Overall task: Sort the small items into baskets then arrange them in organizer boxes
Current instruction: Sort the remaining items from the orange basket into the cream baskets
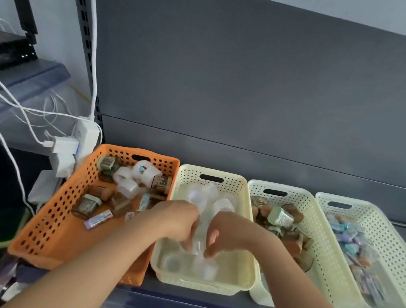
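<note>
Four baskets stand in a row on a grey shelf. The orange basket [43, 234] at the left holds mixed small items: green-lidded jars, brown pieces, white tape rolls, a purple eraser. Beside it a cream basket [253, 236] holds clear plastic containers [173, 264]. Both my hands are inside this cream basket. My left hand [178, 221] and my right hand [225, 232] hang fingers-down, close together, pinching a blurred clear plastic container [198, 245] between them. A third cream basket [323, 250] holds brown and green items. The fourth cream basket [401, 257] holds small pastel packets.
A white power strip [85, 136] with plugged chargers and white cables hangs left of the orange basket. A dark slotted shelf upright [83, 36] and grey back panel rise behind the baskets. Dark boxes and a green object [5, 232] lie at the left.
</note>
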`<state>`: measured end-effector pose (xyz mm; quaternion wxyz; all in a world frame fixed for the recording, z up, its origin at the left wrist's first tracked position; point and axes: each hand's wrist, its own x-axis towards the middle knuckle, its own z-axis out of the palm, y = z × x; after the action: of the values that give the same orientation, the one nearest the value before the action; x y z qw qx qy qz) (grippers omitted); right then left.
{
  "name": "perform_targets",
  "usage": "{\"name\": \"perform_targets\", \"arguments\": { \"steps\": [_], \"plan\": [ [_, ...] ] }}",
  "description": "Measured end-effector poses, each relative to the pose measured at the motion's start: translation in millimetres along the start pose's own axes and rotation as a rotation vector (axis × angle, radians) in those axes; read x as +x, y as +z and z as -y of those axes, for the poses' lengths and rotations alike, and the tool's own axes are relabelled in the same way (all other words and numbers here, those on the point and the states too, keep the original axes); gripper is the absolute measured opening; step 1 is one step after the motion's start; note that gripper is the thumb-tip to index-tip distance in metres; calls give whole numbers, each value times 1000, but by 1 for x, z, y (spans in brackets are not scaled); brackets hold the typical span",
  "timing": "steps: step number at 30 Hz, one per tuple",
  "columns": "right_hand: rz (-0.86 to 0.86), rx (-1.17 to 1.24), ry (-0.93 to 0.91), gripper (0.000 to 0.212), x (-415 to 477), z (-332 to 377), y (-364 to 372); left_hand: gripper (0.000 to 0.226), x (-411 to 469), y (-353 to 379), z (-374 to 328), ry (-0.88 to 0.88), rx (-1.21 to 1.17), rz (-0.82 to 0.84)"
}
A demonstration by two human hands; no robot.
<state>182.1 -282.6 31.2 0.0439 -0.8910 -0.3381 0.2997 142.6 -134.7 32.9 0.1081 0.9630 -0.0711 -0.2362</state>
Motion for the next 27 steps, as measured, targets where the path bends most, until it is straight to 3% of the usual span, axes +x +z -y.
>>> {"name": "perform_targets", "arguments": {
  "steps": [2, 5, 8, 11, 13, 17, 19, 22, 27],
  "plan": [
    [6, 14, -4, 21, 2, -4, 7, 16, 0, 8, 1, 2, -62, -6],
    [-40, 30, -3, 22, 5, -6, 11, 10, -4, 10, 7, -3, -149, -194],
    [-194, 12, -18, 22, 14, 3, 9, 12, -13, 5, 17, -2, -196, -426],
    [-361, 10, -67, 22, 25, 25, 6, 14, -25, 0, 41, -66, -217, -548],
    [-443, 62, -155, 15, 31, 42, 4, 15, -34, 0, 60, -149, -209, -550],
    [-595, 54, -266, 12, 48, 71, 4, 17, -44, 18, 86, -238, -201, -352],
    [-657, 21, -250, 15, 60, 79, 3, 4, -43, 36, 89, -259, -174, -253],
    [-627, -80, -200, 27, 80, 87, 0, 27, -43, 56, 91, -296, -118, -173],
    [-600, -247, -165, 43, 113, 101, -2, 27, -46, 58, 107, -268, -71, -277]
  ]
}}
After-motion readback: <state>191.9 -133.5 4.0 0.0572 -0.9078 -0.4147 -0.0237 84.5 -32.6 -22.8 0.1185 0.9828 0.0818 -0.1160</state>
